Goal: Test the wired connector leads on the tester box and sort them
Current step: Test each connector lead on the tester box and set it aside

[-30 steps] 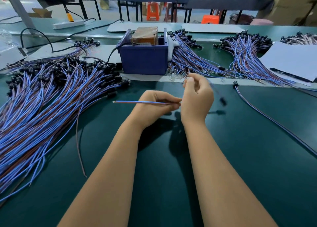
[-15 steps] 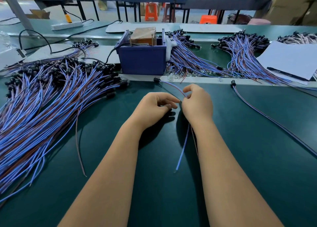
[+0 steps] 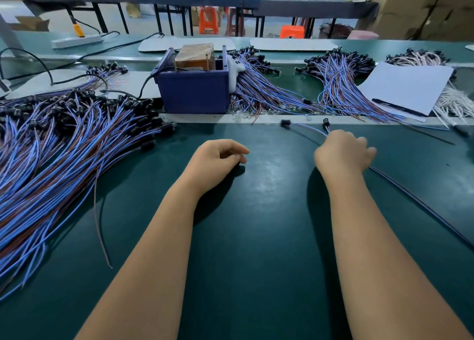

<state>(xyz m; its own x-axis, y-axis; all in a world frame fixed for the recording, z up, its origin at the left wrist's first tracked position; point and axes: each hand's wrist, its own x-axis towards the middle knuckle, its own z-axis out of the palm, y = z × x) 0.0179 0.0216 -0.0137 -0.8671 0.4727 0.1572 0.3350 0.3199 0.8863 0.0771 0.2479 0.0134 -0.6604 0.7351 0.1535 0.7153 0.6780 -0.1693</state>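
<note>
Leads (image 3: 64, 155) fill the left of my view: a big fan of blue and brown wires with black connector heads, heaped on the green table (image 3: 256, 237), which I judge to be the untested stock. One stray brown wire (image 3: 100, 226) trails out of the heap toward me. Next along, the left hand (image 3: 218, 160) rests on the mat with its fingers loosely curled and nothing in them. Behind it, at the far edge of the mat, stands the blue tester box (image 3: 193, 90) with a brown block (image 3: 196, 56) inside it. Just right of the box lies a second pile (image 3: 269, 93) of the same wires, and further right a third (image 3: 341, 83).

Then the right hand (image 3: 343, 152): its fingers are bent over two leads (image 3: 310, 129) whose black heads lie just beyond the knuckles, while their tails run out under the wrist toward the lower right. I cannot tell whether it is pinching them or only pressing them flat. At the far right sits a white sheet (image 3: 407, 88) with a pen (image 3: 397, 107) on it.

I judge this to be the sorting step. To do it well, I would lay the new lead parallel to its neighbour, heads level, and keep the row well apart from the left heap.
</note>
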